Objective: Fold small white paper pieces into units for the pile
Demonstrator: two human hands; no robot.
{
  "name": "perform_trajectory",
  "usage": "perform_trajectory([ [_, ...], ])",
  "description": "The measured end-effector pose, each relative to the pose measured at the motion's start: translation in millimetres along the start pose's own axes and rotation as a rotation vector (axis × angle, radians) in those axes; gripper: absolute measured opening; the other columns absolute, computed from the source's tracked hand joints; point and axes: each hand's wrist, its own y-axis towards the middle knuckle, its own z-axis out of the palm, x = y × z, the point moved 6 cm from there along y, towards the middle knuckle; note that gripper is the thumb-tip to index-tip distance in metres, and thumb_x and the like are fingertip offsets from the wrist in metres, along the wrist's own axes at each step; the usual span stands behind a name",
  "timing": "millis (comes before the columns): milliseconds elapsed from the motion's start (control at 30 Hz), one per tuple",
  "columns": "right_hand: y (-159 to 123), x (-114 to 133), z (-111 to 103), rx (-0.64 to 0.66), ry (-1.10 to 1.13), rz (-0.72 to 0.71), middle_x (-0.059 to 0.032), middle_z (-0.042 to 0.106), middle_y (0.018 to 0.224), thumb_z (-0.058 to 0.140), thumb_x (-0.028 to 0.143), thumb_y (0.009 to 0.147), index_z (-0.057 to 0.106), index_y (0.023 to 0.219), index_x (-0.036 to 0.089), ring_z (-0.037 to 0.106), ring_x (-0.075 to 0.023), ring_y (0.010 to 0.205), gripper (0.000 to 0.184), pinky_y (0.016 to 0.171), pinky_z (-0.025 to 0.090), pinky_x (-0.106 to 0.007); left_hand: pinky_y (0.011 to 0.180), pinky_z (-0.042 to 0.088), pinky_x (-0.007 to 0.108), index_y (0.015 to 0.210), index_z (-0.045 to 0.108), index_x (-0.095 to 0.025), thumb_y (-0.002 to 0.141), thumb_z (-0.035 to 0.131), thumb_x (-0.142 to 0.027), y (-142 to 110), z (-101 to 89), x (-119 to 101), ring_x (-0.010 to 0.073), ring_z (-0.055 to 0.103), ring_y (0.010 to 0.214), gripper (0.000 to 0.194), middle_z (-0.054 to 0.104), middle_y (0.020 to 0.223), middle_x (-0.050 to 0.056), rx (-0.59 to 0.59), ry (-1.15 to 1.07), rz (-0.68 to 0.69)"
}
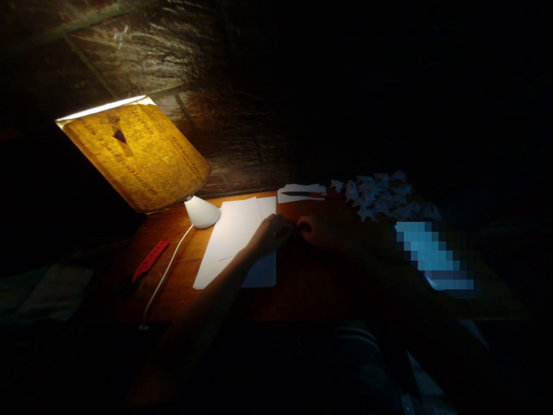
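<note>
Over the right edge of a stack of white paper sheets (235,230), my left hand (270,235) reaches in, its fingers closed and its tips meeting those of my other hand. My right hand (319,231) is in shadow just beside it, with fingers curled in a pinch. Whatever lies between the fingertips is too dark and small to make out. Behind the hands, a knife (296,194) with a dark blade and red handle rests across white paper pieces (287,188). Many small folded white paper shapes (375,193) are heaped to the right.
A lit lamp (138,155) with a printed yellow shade stands at the left on the wooden table (181,271), its white cord (166,279) running to the front edge. A red-handled tool (151,259) lies near it. A glowing, blurred-out screen (434,256) is at right. A stone wall (173,52) rises behind.
</note>
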Motion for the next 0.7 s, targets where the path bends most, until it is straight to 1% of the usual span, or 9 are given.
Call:
perform_trajectory([
  [100,-1,1,-1,0.020,-0.028,0.022,-0.0099,0.080,0.091,0.068,0.016,0.086,0.079,0.094,0.018,0.068,-0.0216,0.077,0.013,0.067,0.043,-0.031,0.087,0.051,0.038,0.092,0.083,-0.024,0.080,0.076,-0.012,0,-0.2,1,0.0259,0.065,0.093,0.018,0.074,0.097,0.009,0.013,-0.004,0.006],
  [167,-1,1,-2,0.020,-0.040,0.027,-0.0097,0.080,0.091,0.068,0.017,0.087,0.079,0.095,0.018,0.067,-0.0215,0.077,0.014,0.067,0.043,-0.031,0.086,0.051,0.038,0.093,0.083,-0.023,0.082,0.077,-0.015,0,-0.5,3,0.0255,0.065,0.094,0.015,0.074,0.098,0.009,0.019,0.000,0.002],
  [300,-1,0,0,0.030,-0.040,0.008,-0.0093,0.081,0.097,0.067,0.015,0.087,0.079,0.098,0.017,0.069,-0.0202,0.081,0.016,0.071,0.045,-0.030,0.087,0.052,0.038,0.099,0.083,-0.022,0.085,0.076,-0.017,-1,0.8,3,0.0246,0.064,0.094,0.016,0.073,0.096,0.007,0.046,0.073,-0.002],
  [400,0,-2,1,0.049,-0.030,0.008,-0.0094,0.081,0.098,0.067,0.015,0.087,0.078,0.098,0.017,0.069,-0.0200,0.082,0.016,0.072,0.045,-0.029,0.090,0.053,0.039,0.101,0.082,-0.022,0.086,0.072,-0.014,-2,1.9,2,0.0245,0.065,0.096,0.020,0.074,0.098,0.007,0.050,0.097,0.012],
  [467,0,-3,0,0.037,-0.011,-0.008,-0.0080,0.080,0.095,0.068,0.015,0.086,0.077,0.095,0.017,0.069,-0.0194,0.081,0.013,0.072,0.045,-0.029,0.092,0.054,0.040,0.100,0.082,-0.021,0.084,0.072,-0.012,-2,1.8,1,0.0243,0.066,0.099,0.021,0.074,0.100,0.007,0.036,0.074,0.030],
  [533,0,-1,-4,-0.008,0.041,-0.029,-0.0062,0.079,0.091,0.068,0.017,0.086,0.076,0.091,0.019,0.067,-0.0187,0.079,0.009,0.072,0.046,-0.029,0.093,0.055,0.040,0.099,0.081,-0.021,0.083,0.075,-0.014,-2,0.8,1,0.0235,0.067,0.100,0.019,0.074,0.102,0.008,0.006,-0.002,0.037],
  [600,0,1,-9,-0.071,0.139,-0.053,-0.0054,0.077,0.089,0.068,0.020,0.087,0.074,0.089,0.019,0.067,-0.0189,0.080,0.006,0.074,0.048,-0.030,0.090,0.056,0.037,0.100,0.079,-0.019,0.083,0.079,-0.021,-1,-1.2,4,0.0218,0.069,0.098,0.017,0.073,0.104,0.009,-0.041,-0.146,0.007],
  [700,0,5,-16,-0.140,0.303,-0.100,-0.0052,0.076,0.088,0.067,0.028,0.089,0.070,0.085,0.019,0.067,-0.0205,0.083,0.009,0.079,0.050,-0.033,0.084,0.059,0.033,0.101,0.076,-0.016,0.083,0.086,-0.035,0,-1.6,9,0.0196,0.072,0.092,0.028,0.075,0.101,0.009,-0.087,-0.446,-0.088],
])
